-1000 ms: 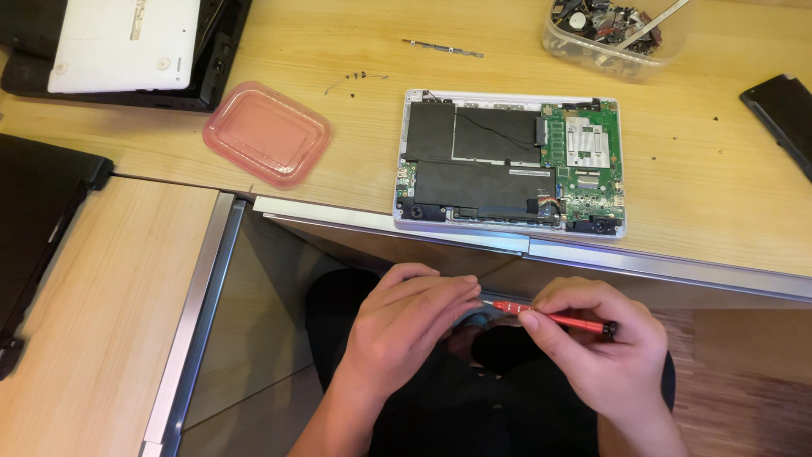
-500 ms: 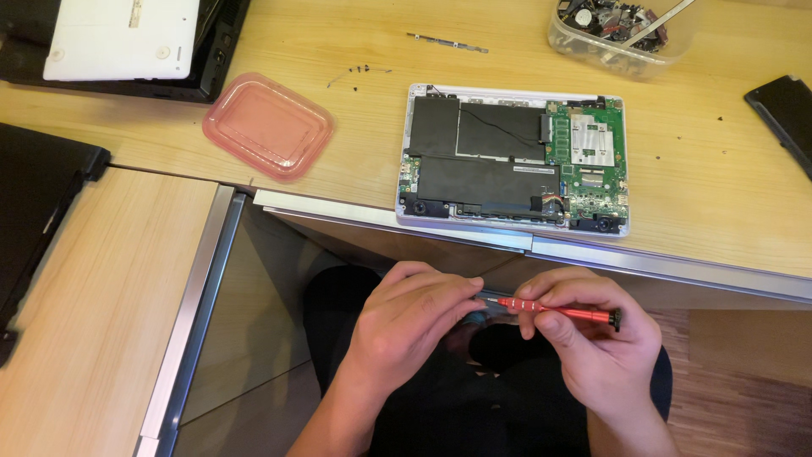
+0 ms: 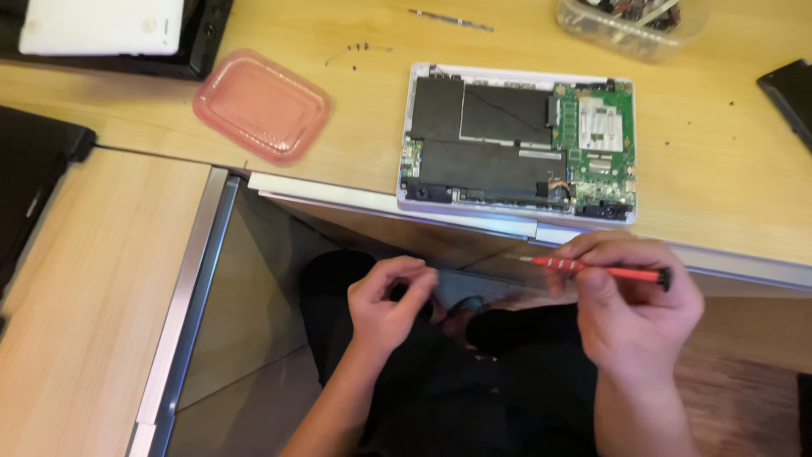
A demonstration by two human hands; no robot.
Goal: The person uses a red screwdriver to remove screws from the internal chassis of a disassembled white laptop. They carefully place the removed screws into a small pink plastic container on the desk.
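My right hand [image 3: 630, 313] grips a slim red screwdriver [image 3: 605, 270] with a black end cap. It lies nearly level, its metal tip pointing left, just below the desk's front edge. My left hand [image 3: 385, 309] hovers over my lap, apart from the tip, fingers curled with thumb against fingertips. I cannot tell whether anything small is pinched there. An opened white laptop [image 3: 516, 140] lies bottom-up on the wooden desk [image 3: 727, 169] above both hands, showing black battery packs and a green circuit board.
A pink plastic lid [image 3: 260, 104] lies left of the laptop, with several tiny dark screws [image 3: 355, 49] behind it. A clear tub of parts [image 3: 630, 25] stands at the back right. A thin metal tool [image 3: 452, 19], a white device [image 3: 101, 21] and dark devices [image 3: 30, 178] ring the desk.
My hands have come apart. The left hand has let go of the screwdriver's tip and drawn back to the left, while the right hand has lifted the screwdriver slightly toward the desk edge.
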